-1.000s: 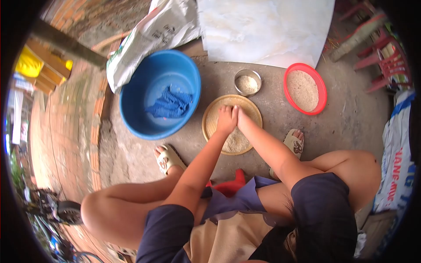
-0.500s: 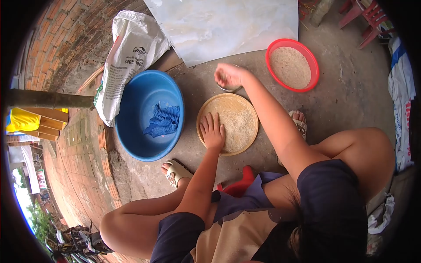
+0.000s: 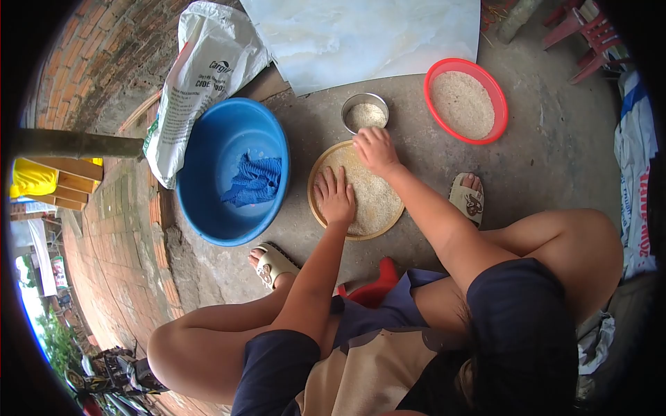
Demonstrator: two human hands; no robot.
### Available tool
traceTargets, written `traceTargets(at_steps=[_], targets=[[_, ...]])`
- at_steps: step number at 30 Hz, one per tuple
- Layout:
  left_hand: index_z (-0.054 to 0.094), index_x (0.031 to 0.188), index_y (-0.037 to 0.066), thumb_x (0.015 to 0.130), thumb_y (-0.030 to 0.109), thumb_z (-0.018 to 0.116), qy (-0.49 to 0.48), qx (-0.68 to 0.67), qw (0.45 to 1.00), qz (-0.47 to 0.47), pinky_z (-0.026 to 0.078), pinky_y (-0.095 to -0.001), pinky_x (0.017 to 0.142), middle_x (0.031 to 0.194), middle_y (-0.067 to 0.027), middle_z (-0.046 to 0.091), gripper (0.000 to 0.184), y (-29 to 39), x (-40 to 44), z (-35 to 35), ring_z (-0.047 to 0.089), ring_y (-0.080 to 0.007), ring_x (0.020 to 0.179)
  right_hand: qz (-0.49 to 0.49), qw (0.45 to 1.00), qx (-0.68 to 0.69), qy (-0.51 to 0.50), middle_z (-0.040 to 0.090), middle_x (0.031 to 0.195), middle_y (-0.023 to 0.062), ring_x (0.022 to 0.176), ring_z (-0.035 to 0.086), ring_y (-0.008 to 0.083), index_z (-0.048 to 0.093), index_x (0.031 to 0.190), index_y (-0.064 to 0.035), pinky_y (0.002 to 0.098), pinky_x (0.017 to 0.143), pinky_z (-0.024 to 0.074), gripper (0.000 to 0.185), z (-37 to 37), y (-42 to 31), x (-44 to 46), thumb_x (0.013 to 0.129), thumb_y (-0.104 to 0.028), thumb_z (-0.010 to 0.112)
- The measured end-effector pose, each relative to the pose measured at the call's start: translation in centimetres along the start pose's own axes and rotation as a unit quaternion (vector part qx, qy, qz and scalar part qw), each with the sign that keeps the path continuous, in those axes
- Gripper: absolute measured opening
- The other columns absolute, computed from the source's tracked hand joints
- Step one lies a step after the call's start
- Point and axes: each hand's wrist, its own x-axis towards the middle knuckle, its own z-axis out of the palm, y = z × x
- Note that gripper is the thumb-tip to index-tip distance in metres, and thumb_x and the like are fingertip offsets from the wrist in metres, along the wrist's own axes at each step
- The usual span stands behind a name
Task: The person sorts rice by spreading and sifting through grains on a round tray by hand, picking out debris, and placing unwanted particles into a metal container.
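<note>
A round woven tray point(image 3: 357, 238) holding a layer of rice grains point(image 3: 378, 201) lies on the ground between my feet. My left hand point(image 3: 336, 197) rests flat on the grains at the tray's left side, fingers spread. Over the tray's far right edge is my right hand point(image 3: 377, 151), its fingers curled down and together; anything between the fingertips is hidden. Just beyond that hand stands a small metal bowl point(image 3: 345, 114) with some rice in it.
A blue basin point(image 3: 208, 232) with a wet blue cloth point(image 3: 253, 180) stands at left, beside a white printed sack point(image 3: 201, 76). A red basin point(image 3: 503, 114) of grain sits at far right. A pale sheet point(image 3: 368, 41) covers the ground ahead. Red chairs point(image 3: 593, 35) stand at top right.
My right hand has come back from above the metal bowl to the tray's far edge, uncovering the bowl. My left hand stays on the rice. The view has shifted slightly.
</note>
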Motion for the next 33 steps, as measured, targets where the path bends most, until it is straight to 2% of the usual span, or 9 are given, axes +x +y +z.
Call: traceTargets(at_steps=[2,16,19,22,23,25,26,31,33], targets=[[0.026,0.148,0.023,0.096,0.037,0.034,0.005,0.001,1.000,-0.005,0.010,-0.0525,0.113,0.154,-0.0121,0.018,0.054,0.0,-0.2,0.1,0.012,-0.0367,0.142,-0.072,0.980,0.040,-0.182,0.053,0.113,0.0108,0.119,0.046,0.0278,0.057,0.113,-0.0058,0.0397,0.095,0.0429,0.028,0.9,-0.6,-0.4,0.089,-0.019,0.051],[0.044,0.137,0.018,0.093,0.032,0.047,0.052,-0.089,0.994,-0.021,0.020,-0.0499,0.111,0.145,-0.0146,0.037,0.047,-0.1,1.1,-1.4,0.029,-0.0347,0.136,-0.024,0.983,0.003,-0.181,0.054,0.111,0.0159,0.109,0.054,0.0317,0.053,0.101,-0.0011,0.0410,0.090,0.0481,0.019,5.1,-1.8,-1.3,0.082,-0.003,0.052],[0.051,0.131,0.011,0.094,0.030,0.047,0.068,-0.273,0.953,-0.111,0.031,-0.0425,0.106,0.132,-0.0157,0.051,0.041,-0.2,3.1,-1.6,0.045,-0.0316,0.125,0.083,0.976,0.033,-0.197,0.057,0.104,0.0173,0.103,0.056,0.0342,0.054,0.097,-0.0018,0.0423,0.086,0.0484,0.017,5.5,-2.6,-0.8,0.080,-0.001,0.056],[0.058,0.114,-0.002,0.097,0.030,0.044,0.135,-0.578,0.767,-0.244,0.045,-0.0325,0.090,0.110,-0.0141,0.062,0.039,-0.7,5.2,-0.9,0.058,-0.0251,0.102,0.115,0.973,0.187,-0.073,0.059,0.094,0.0179,0.091,0.058,0.0360,0.054,0.096,-0.0018,0.0424,0.079,0.0479,0.015,6.1,-4.4,-1.0,0.081,-0.001,0.057],[0.058,0.114,-0.002,0.097,0.030,0.044,0.135,-0.579,0.767,-0.242,0.045,-0.0325,0.090,0.110,-0.0141,0.062,0.039,-1.3,6.0,-0.1,0.058,-0.0251,0.102,0.087,0.964,0.246,-0.039,0.060,0.092,0.0182,0.087,0.057,0.0357,0.055,0.090,-0.0014,0.0417,0.075,0.0471,0.009,6.1,-5.5,-0.8,0.082,-0.001,0.055],[0.059,0.105,-0.002,0.098,0.029,0.040,0.031,-0.822,0.454,-0.342,0.046,-0.0346,0.088,0.104,-0.0150,0.063,0.037,-2.7,7.0,1.0,0.059,-0.0267,0.098,0.037,0.943,0.323,-0.076,0.060,0.091,0.0173,0.087,0.057,0.0356,0.056,0.087,-0.0009,0.0413,0.076,0.0471,0.005,6.2,-7.2,-0.6,0.082,-0.003,0.055],[0.059,0.101,0.001,0.098,0.029,0.034,-0.095,-0.905,0.347,-0.226,0.046,-0.0368,0.090,0.103,-0.0147,0.064,0.037,-3.0,7.2,-0.1,0.059,-0.0271,0.097,0.034,0.950,0.301,-0.074,0.061,0.089,0.0175,0.087,0.058,0.0363,0.057,0.085,-0.0012,0.0430,0.075,0.0469,0.006,6.6,-7.8,-0.7,0.082,-0.004,0.054],[0.057,0.107,0.001,0.100,0.026,0.033,-0.064,-0.904,0.324,-0.271,0.049,-0.0385,0.091,0.109,-0.0154,0.062,0.035,-3.9,7.1,-0.3,0.061,-0.0278,0.100,0.035,0.953,0.297,-0.051,0.058,0.092,0.0157,0.088,0.057,0.0345,0.060,0.089,-0.0011,0.0407,0.080,0.0459,0.011,3.2,-6.9,0.1,0.085,-0.010,0.056],[0.056,0.107,0.000,0.098,0.022,0.040,-0.024,-0.859,0.313,-0.404,0.052,-0.0362,0.090,0.108,-0.0146,0.063,0.029,-3.8,7.2,-1.1,0.062,-0.0266,0.100,0.022,0.967,0.253,-0.022,0.056,0.098,0.0134,0.094,0.055,0.0329,0.059,0.092,-0.0016,0.0399,0.082,0.0457,0.012,3.0,-4.8,-0.4,0.086,-0.012,0.056]])
